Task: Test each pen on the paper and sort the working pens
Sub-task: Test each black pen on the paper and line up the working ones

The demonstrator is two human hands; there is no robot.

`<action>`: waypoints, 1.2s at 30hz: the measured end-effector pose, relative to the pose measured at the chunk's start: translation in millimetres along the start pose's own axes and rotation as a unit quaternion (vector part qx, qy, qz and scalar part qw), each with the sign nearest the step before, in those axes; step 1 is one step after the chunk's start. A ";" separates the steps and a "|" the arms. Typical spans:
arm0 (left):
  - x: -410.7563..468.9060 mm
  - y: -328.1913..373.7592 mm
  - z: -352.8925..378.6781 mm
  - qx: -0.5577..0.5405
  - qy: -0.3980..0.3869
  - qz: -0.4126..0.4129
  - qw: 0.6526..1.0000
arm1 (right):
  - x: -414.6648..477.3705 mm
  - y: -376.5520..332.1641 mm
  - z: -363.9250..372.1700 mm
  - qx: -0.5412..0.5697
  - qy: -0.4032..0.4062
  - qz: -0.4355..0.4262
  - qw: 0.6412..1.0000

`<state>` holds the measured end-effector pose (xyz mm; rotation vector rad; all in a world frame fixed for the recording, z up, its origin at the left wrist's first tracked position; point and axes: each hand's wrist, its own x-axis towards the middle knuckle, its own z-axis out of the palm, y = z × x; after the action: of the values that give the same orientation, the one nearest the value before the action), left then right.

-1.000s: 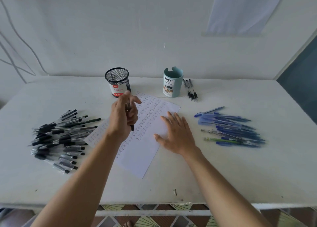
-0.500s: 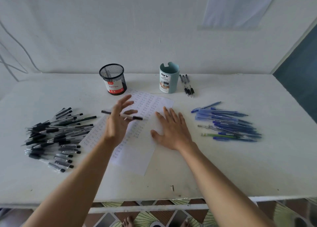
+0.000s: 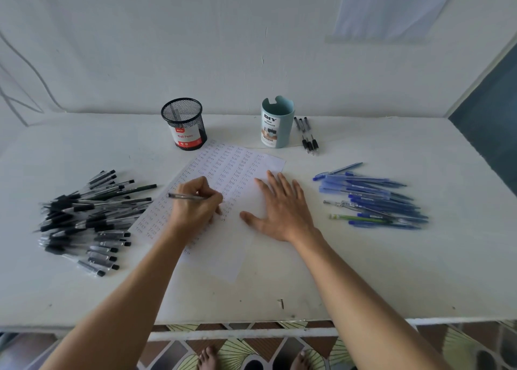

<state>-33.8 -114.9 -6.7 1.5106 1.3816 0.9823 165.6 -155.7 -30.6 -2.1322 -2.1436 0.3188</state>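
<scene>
A white sheet of paper (image 3: 240, 171) covered in small written marks lies tilted in the middle of the table. My left hand (image 3: 195, 204) grips a black pen (image 3: 186, 197) in a writing hold, its tip down on the paper and hidden behind my fingers. My right hand (image 3: 282, 207) lies flat with fingers spread, pressing the paper's right side. A big heap of black pens (image 3: 89, 218) lies to the left. A pile of blue pens (image 3: 375, 199) lies to the right.
A black mesh cup (image 3: 184, 123) and a pale teal desk organizer (image 3: 276, 122) stand at the back by the wall. Three black pens (image 3: 307, 136) lie right of the organizer. The table's front edge (image 3: 251, 320) runs below my forearms.
My left hand turned the pen from a raised, loose hold into a writing grip and lowered it onto the paper. My right hand stayed flat on the sheet.
</scene>
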 end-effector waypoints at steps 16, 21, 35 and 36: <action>3.3 -7.6 0.0 0.110 0.007 0.023 0.994 | 0.3 0.8 1.8 0.002 0.007 -0.001 1.000; 4.4 -11.8 -0.2 0.122 -0.002 0.041 0.992 | 0.0 0.2 1.5 0.003 0.009 0.000 1.000; 6.3 -16.9 0.9 0.132 -0.011 0.054 0.990 | -1.0 -0.5 0.5 0.012 0.008 0.004 1.000; 6.0 -16.6 0.9 0.132 -0.011 0.053 0.990 | -0.9 -0.6 0.8 0.012 0.009 0.003 1.000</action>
<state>-38.0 -108.4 -22.6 1.8015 1.4711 0.8692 164.9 -156.6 -31.2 -2.1219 -2.1127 0.3234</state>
